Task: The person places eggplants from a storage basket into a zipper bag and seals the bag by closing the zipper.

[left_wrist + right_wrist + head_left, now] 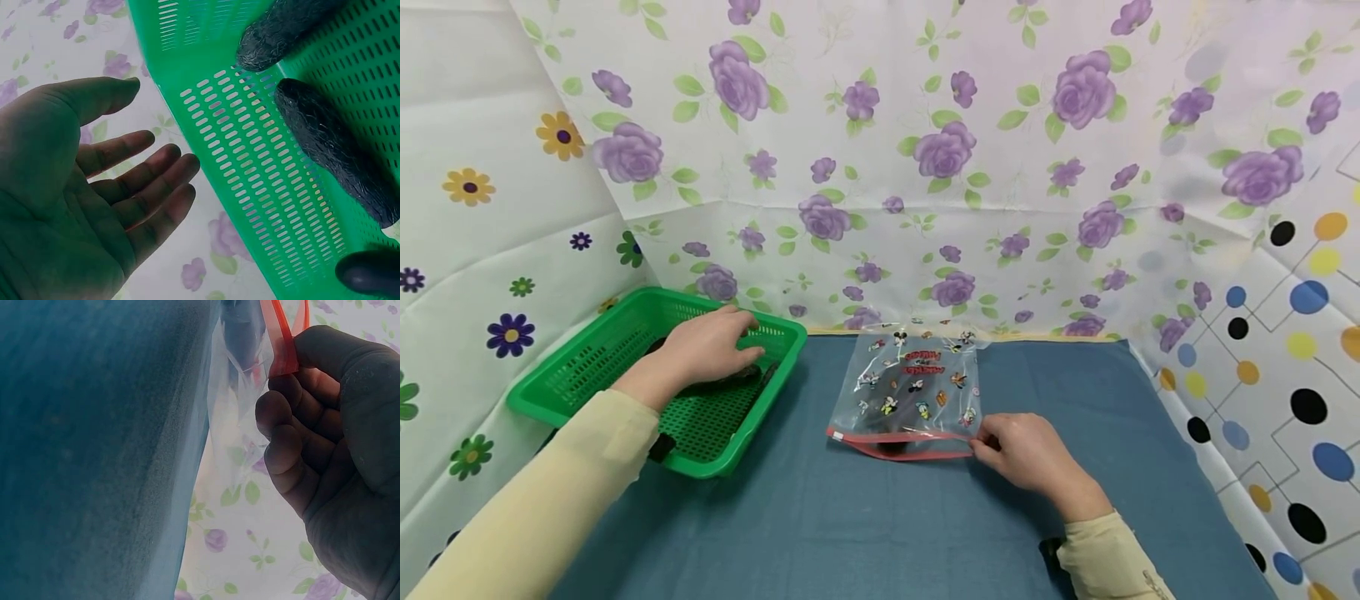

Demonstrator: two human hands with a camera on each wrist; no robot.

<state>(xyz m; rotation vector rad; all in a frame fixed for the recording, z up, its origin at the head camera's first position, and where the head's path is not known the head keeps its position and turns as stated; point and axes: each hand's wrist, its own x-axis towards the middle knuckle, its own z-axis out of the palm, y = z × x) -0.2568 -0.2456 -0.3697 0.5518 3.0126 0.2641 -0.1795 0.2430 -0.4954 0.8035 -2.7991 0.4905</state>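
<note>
My left hand [709, 346] hovers over the green plastic basket [766, 408], its fingers relaxed and holding nothing. Below it lie dark, wrinkled, elongated pieces [745, 372]; the left wrist view shows two such pieces [337, 150] and a smooth dark rounded end [369, 273] at the lower right. With thumb and fingers, my right hand [1026, 450] pinches the right end of the red zip edge on a clear printed zip bag [917, 392]. The bag lies flat-ish with its mouth partly parted toward me. A dark object [892, 447] shows inside near that mouth.
A blue cloth [865, 525] covers the table. Behind it hangs a flowered sheet [880, 167], with a dotted sheet [1285, 400] at the right and another flowered one [482, 275] at the left, close to the basket.
</note>
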